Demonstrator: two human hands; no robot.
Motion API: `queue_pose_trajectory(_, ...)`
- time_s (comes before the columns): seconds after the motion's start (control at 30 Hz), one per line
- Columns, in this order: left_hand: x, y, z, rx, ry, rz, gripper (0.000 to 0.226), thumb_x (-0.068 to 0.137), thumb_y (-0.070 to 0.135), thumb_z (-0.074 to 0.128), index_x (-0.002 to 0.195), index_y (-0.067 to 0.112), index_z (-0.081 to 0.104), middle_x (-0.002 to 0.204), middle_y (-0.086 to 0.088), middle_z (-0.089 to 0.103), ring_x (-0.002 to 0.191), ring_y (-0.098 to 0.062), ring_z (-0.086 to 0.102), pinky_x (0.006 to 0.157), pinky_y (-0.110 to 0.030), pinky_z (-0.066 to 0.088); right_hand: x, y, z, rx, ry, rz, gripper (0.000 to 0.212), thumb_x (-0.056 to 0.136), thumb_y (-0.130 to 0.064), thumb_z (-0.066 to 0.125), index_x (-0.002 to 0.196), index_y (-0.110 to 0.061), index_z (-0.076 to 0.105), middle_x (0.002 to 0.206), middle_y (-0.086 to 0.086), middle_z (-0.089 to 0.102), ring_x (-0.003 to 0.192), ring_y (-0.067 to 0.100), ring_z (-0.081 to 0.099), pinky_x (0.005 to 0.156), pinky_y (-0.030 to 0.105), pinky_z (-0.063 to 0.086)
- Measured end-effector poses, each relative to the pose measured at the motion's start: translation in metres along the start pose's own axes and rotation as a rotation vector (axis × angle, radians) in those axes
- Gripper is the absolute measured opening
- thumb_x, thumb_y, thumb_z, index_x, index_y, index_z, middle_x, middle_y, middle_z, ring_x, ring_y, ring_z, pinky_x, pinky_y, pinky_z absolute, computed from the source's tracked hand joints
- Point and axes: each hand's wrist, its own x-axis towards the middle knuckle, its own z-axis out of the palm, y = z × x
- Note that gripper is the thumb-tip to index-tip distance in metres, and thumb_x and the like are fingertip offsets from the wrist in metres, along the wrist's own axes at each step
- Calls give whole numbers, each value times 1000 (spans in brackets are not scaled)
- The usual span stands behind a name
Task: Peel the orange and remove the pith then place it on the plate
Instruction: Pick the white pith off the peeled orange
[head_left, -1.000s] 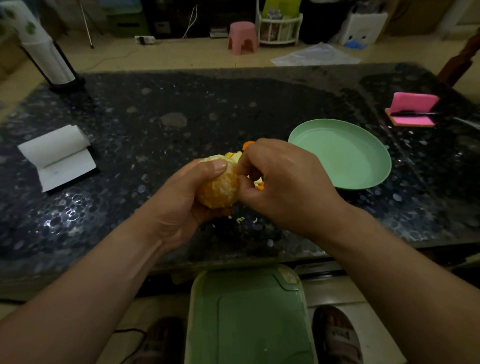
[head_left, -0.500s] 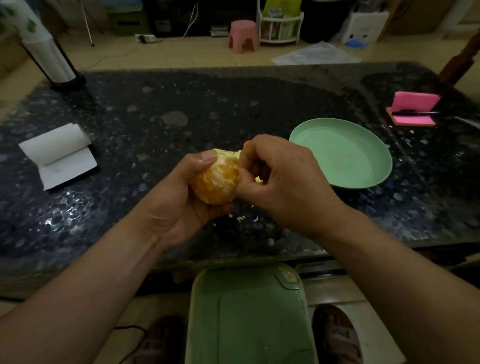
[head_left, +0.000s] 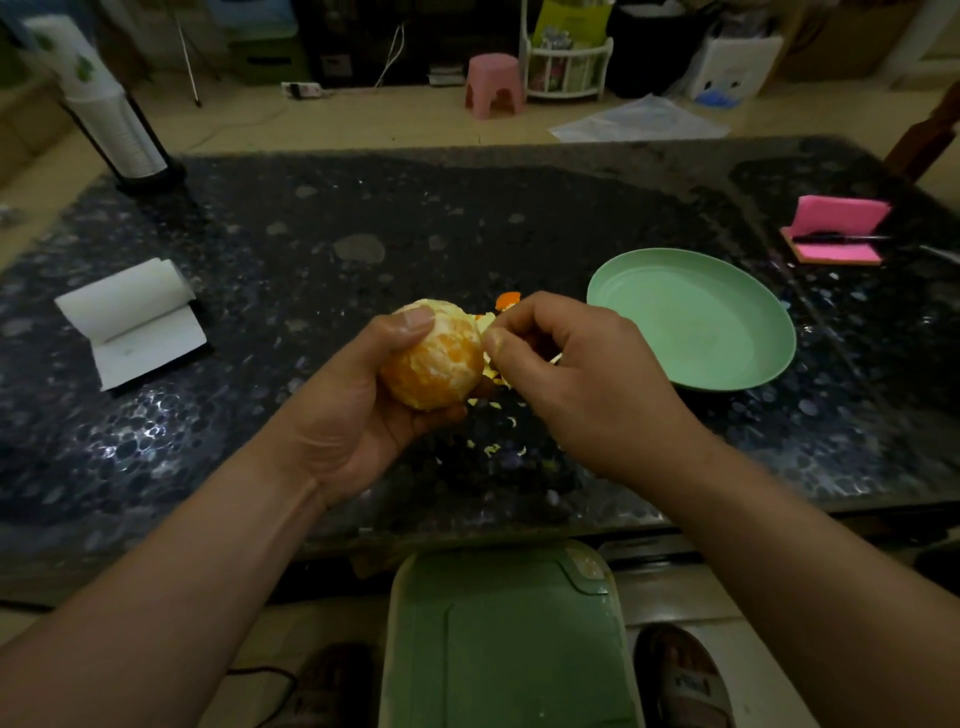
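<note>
My left hand (head_left: 358, 410) holds a peeled orange (head_left: 434, 361) above the dark table, thumb on its top. White pith still covers patches of the fruit. My right hand (head_left: 566, 374) sits just right of the orange with thumb and fingers pinched on a scrap of pith or peel (head_left: 488, 332). Peel pieces (head_left: 506, 300) lie behind the hands, and small pith bits (head_left: 493, 441) are scattered on the table below them. An empty green plate (head_left: 696, 317) rests to the right.
The dark speckled table (head_left: 311, 234) carries a white paper roll (head_left: 130, 312) at left, a pink notepad with a pen (head_left: 836, 228) at far right and a cup stack holder (head_left: 114, 119) at the back left. A green bin lid (head_left: 509, 639) is below the near edge.
The orange has turned in my left hand and moved slightly left, showing more bare flesh. My right hand has pulled a little to the right, away from the fruit, with a scrap.
</note>
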Motion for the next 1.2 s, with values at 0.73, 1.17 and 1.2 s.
queue_pose_trajectory(0.73, 3, -11, 1, 96, -10, 63, 63, 75, 34, 78, 134, 16, 65, 113, -8, 77, 92, -23, 77, 66, -33, 62, 0, 5, 3, -8, 55, 63, 13, 95, -19, 71, 82, -15, 72, 66, -8, 67, 59, 7, 61, 54, 22, 48)
queue_pose_trajectory(1.17, 4, -7, -3, 17, -18, 42, 72, 70, 42, 77, 136, 16, 67, 128, -16, 74, 103, -32, 74, 68, -34, 63, 2, 2, -9, 281, -79, 241, 22, 107, -18, 59, 93, -19, 76, 83, -2, 77, 69, 13, 69, 59, 32, 57)
queue_pose_trajectory(1.2, 4, -7, -4, 32, -13, 49, 71, 71, 41, 77, 137, 16, 66, 129, -16, 73, 104, -33, 74, 68, -34, 63, 1, 2, -8, 258, -77, 232, 22, 107, -19, 60, 93, -19, 76, 84, 0, 77, 71, 17, 70, 59, 34, 58)
